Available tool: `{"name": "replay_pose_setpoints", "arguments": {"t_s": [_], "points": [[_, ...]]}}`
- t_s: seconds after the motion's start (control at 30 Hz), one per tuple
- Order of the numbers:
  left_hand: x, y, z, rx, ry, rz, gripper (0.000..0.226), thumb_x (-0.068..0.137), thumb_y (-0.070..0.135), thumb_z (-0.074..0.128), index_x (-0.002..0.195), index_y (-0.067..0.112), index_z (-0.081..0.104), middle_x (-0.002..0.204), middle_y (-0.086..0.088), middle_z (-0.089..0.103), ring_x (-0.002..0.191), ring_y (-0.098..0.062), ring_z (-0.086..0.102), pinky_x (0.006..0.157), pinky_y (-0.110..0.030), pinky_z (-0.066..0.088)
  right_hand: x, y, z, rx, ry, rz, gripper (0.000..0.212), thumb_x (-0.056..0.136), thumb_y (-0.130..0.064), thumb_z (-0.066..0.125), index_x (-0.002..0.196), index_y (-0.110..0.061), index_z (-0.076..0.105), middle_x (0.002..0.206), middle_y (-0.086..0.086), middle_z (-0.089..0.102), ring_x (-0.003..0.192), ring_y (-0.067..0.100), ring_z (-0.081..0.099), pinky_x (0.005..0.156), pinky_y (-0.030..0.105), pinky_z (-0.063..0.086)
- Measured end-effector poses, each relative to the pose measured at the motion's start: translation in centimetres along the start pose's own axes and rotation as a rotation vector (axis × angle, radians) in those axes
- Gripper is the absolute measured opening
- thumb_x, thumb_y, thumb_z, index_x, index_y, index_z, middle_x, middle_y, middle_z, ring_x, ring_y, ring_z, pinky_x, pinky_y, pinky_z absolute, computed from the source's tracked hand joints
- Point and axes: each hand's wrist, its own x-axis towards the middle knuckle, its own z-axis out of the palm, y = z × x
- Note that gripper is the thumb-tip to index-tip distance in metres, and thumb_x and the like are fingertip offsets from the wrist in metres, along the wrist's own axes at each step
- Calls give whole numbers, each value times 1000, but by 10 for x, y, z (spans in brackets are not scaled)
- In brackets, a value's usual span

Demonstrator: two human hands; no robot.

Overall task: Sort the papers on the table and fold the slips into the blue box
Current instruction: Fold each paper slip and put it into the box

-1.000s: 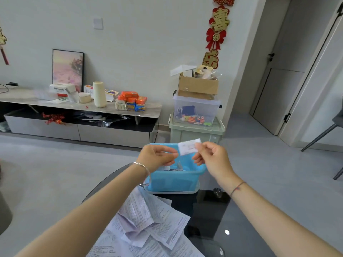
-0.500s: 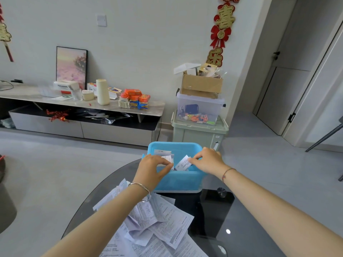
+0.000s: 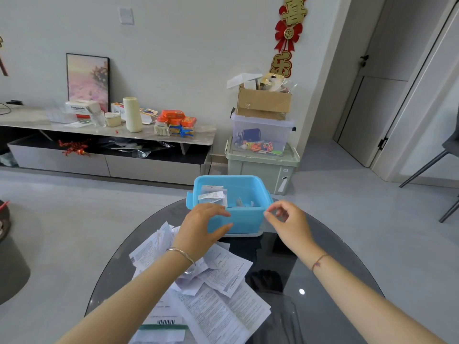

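Observation:
The blue box (image 3: 246,220) stands at the far edge of the round dark glass table (image 3: 330,254). Several folded white slips (image 3: 213,194) lie inside it, mostly at its left. A loose pile of printed papers (image 3: 213,294) spreads over the near left of the table. My left hand (image 3: 202,230) hovers just in front of the box's near left wall, fingers apart, holding nothing. My right hand (image 3: 288,223) is at the box's near right corner, fingers loosely curled and apart, with nothing in it.
Beyond the table is grey floor, a low TV cabinet (image 3: 106,142) with clutter, and stacked storage bins (image 3: 262,155) topped by a cardboard box. A chair (image 3: 444,165) stands at the far right. A dark round object (image 3: 10,254) sits at the left edge.
Both hands held a slip above the box, lowered it inside, then let it go. They have pulled back toward me and now hold nothing.

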Motion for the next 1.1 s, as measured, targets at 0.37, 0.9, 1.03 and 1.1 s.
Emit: {"name": "replay_pose_setpoints", "arguments": {"t_s": [0.37,0.9,1.03,1.1], "points": [[-52,27,-11,109,-241,-196,32,89,42,60,119,31,60,131,10,56,123,-9,47,103,-22,34,-63,18,41,-3,-388,351,19,83,-21,72,70,-7,70,66,-3,61,62,7,53,59,14,42],[-67,109,34,-943,-336,-948,44,91,29,63,126,4,56,113,-10,69,98,-22,69,83,-32,57,-140,13,-83,732,-83,418,10,93,-13,57,89,-4,61,95,12,72,83,19,69,68,22,55],[-75,125,43,-855,-310,-646,27,91,13,62,115,1,65,108,-9,71,92,-20,71,79,-32,59,-156,22,-102,558,-136,337,19,89,-8,63,108,-9,60,100,10,73,88,18,67,82,28,54],[-79,130,44,-745,-306,-403,21,89,13,64,108,6,71,99,-3,74,87,-11,70,76,-25,57,-157,22,-111,442,-155,230,33,85,-8,68,115,-19,59,100,2,73,94,14,67,88,25,50]]}}
